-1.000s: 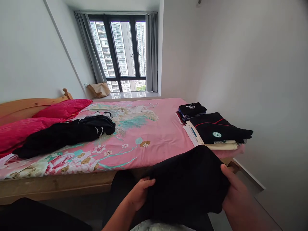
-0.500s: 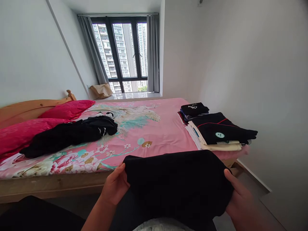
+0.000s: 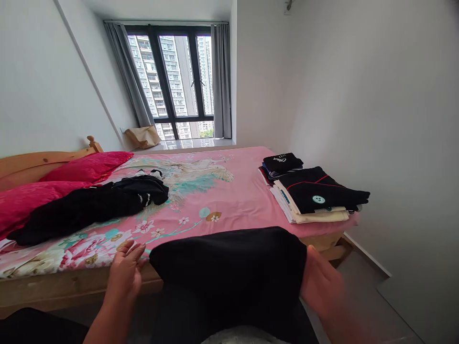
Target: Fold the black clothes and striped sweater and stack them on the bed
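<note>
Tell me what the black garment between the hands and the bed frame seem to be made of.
Black garment: soft, matte fabric, possibly a cotton knit. It drapes limply and shows no sheen.
Bed frame: light wood, likely pine with a clear finish. Grain and dark knots show on its headboard and side rail.

The black garment (image 3: 229,272) is plain, dark and matte, with no print showing, folded into a broad, roughly rectangular slab with a smooth, gently rounded far edge. It lies across the near edge of the bed (image 3: 222,200), its lower part reaching past the mattress edge.
</note>
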The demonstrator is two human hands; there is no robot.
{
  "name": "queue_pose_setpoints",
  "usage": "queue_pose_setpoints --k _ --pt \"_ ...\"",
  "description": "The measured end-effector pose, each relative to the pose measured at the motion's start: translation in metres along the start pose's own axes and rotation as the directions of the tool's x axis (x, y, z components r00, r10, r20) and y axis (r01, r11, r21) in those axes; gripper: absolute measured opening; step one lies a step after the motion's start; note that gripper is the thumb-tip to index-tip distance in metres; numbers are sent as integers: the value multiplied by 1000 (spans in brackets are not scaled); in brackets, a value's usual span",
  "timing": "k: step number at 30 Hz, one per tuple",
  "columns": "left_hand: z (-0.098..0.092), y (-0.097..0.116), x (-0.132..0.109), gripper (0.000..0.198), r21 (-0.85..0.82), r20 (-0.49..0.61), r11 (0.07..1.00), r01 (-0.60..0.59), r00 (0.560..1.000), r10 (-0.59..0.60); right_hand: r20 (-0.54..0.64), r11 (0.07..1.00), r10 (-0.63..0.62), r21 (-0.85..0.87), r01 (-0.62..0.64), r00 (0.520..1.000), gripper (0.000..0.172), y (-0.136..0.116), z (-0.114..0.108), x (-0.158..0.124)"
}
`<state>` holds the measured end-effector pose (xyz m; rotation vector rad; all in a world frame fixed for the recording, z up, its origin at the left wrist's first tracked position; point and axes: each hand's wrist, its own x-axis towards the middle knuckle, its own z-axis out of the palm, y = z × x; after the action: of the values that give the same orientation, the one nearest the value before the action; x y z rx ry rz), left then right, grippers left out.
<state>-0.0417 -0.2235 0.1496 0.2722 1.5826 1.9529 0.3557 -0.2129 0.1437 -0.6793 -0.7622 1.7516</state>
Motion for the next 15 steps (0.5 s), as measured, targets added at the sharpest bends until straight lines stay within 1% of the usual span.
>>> queue_pose_setpoints --k 1,2,3,4,5,6,7,8,10,11,12,13,14,15 --pt "-5 -3 -1 21 20 -42 999 -25 999 25 45 1000 7 -30 -5 999 46 2 6 1" --pt "-8 -5 -6 21 44 -33 998 -46 998 48 91 998 12 -60 -7 996 56 6 12 2" --pt "-10 -6 -16 21 81 21 994 -70 997 69 141 996 23 -87 -11 990 64 10 19 4" --pt "-9 -6 -30 24 128 114 986 -105 989 90 201 994 41 -108 -20 979 70 16 27 5" --pt "-6 -5 -46 29 184 236 971 -156 966 110 264 992 62 -119 -32 962 73 23 36 6" --pt "-1 -5 -65 37 241 370 944 -227 921 127 324 992 83 -117 -47 943 74 31 45 7" --pt "6 -5 -84 43 289 493 909 -301 860 129 378 992 102 -110 -64 920 73 40 54 8" --pt "14 -5 -102 45 315 599 871 -377 791 125 424 992 114 -101 -79 899 72 49 63 7" --pt "31 -10 -131 52 346 753 770 -536 648 114 472 992 123 -82 -96 873 70 66 77 6" --pt "39 -14 -140 58 346 802 726 -595 589 100 472 992 124 -82 -97 873 70 72 81 4" --pt "46 -18 -146 60 342 834 693 -634 545 87 462 991 124 -98 -88 878 70 76 84 3" --pt "51 -22 -148 61 335 849 680 -652 521 82 449 988 124 -137 -69 885 70 78 85 2" --pt "54 -26 -148 60 328 850 685 -651 520 88 440 979 126 -202 -39 889 69 77 84 1" --pt "57 -30 -146 59 326 840 700 -636 534 95 437 956 130 -292 3 890 66 75 83 1"
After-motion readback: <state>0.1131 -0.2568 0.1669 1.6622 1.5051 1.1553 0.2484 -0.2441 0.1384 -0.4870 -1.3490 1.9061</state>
